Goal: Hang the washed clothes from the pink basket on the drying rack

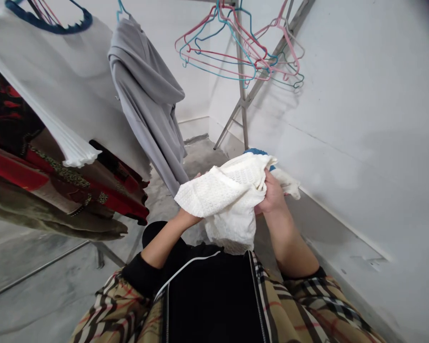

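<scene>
A white textured knit garment (229,190) is bunched between my two hands in front of my body, its lower part hanging down. My right hand (271,193) grips the garment's right side, with the thumb over the folds. Most of my left hand (190,216) is hidden under the left end of the cloth; only the wrist and a bit of finger show, and the cloth rests over it. Beyond the right hand, a further white piece of cloth (288,183) and something blue (256,151) stick out.
A grey long-sleeved top (146,90) and a white top with blue collar (75,66) hang at left, beside red and dark patterned clothes (67,176). Several coloured hangers (225,52) hang on a metal rack (243,102) ahead. A white wall (372,119) stands close at right.
</scene>
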Motion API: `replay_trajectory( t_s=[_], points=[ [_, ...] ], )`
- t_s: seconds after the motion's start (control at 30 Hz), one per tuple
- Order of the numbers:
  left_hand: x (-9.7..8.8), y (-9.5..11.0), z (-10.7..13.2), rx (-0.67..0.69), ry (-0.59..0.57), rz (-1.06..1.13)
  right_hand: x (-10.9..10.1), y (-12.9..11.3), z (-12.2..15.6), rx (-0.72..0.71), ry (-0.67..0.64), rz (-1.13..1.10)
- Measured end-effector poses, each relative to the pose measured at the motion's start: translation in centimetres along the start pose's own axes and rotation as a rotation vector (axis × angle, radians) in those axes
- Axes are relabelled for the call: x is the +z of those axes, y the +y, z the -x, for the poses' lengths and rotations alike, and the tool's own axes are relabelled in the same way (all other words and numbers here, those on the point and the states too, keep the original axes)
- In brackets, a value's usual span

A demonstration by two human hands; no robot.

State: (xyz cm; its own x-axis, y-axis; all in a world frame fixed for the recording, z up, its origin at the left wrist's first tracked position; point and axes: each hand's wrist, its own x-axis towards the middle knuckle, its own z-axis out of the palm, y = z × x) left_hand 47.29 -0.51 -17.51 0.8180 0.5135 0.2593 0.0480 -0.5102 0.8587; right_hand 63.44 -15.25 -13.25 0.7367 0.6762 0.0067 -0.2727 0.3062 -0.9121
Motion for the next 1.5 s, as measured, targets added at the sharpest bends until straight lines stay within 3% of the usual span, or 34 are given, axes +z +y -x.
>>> replay_trajectory(
  t_s=[0.1,0.13,0.27,0.37,0.43,0.5,0.57,0.6,0.7,0.83,1.03,1.1,1.23,1.33,1.4,1.5],
  points=[
    [-0.5,-1.9,-0.1,0.014,-0.02,-0.106,-0.5,-1.1,-0.1,-0.038,0.035,0.089],
    [-0.7,-2.5,-0.1,-0.001,-0.083,-0.1,-0.5,-1.3,-0.1,-0.05,0.043,0.108],
    [-1.6,-3.7,0.2,-0.015,-0.514,0.033,0.1,-1.6,0.3,-0.082,0.019,0.049],
    [-2.2,-3.0,-0.5,-0.107,-0.605,0.142,0.7,-1.9,0.7,-0.105,-0.018,-0.06],
    [-2.3,-2.0,-1.3,-0.201,-0.476,0.116,0.9,-2.0,1.0,-0.112,-0.028,-0.116],
    [-2.1,-0.8,-2.0,-0.259,-0.236,-0.005,1.0,-2.1,1.2,-0.089,-0.017,-0.15],
    [-1.5,0.5,-2.5,-0.242,-0.035,-0.126,1.0,-1.9,1.4,-0.039,-0.005,-0.157],
    [-1.1,1.1,-2.7,-0.21,0.001,-0.143,1.1,-1.7,1.5,-0.013,-0.008,-0.147],
    [0.8,2.8,-2.9,-0.133,-0.07,0.039,1.4,-0.9,1.7,0.036,-0.072,-0.11],
    [3.2,3.1,-3.1,-0.193,-0.236,0.294,1.8,0.2,2.0,0.058,-0.093,-0.217],
    [4.3,1.5,-3.3,-0.363,-0.191,0.387,0.4,0.5,2.1,-0.003,0.032,-0.268],
    [4.1,1.4,-3.7,-0.4,-0.153,0.464,-0.3,0.5,1.8,-0.044,0.09,-0.264],
    [2.6,1.4,-5.3,-0.589,0.046,0.911,-1.3,0.7,0.7,-0.199,0.193,-0.212],
    [0.7,1.7,-6.3,-0.61,0.121,0.992,-2.0,1.3,-0.7,-0.305,0.218,-0.141],
    [-0.5,2.0,-6.5,-0.608,0.153,1.014,-3.0,1.9,-1.9,-0.294,0.235,-0.061],
    [-1.8,2.3,-6.2,-0.566,0.226,0.953,-5.1,2.7,-4.0,-0.144,0.19,0.216]
  ],
)
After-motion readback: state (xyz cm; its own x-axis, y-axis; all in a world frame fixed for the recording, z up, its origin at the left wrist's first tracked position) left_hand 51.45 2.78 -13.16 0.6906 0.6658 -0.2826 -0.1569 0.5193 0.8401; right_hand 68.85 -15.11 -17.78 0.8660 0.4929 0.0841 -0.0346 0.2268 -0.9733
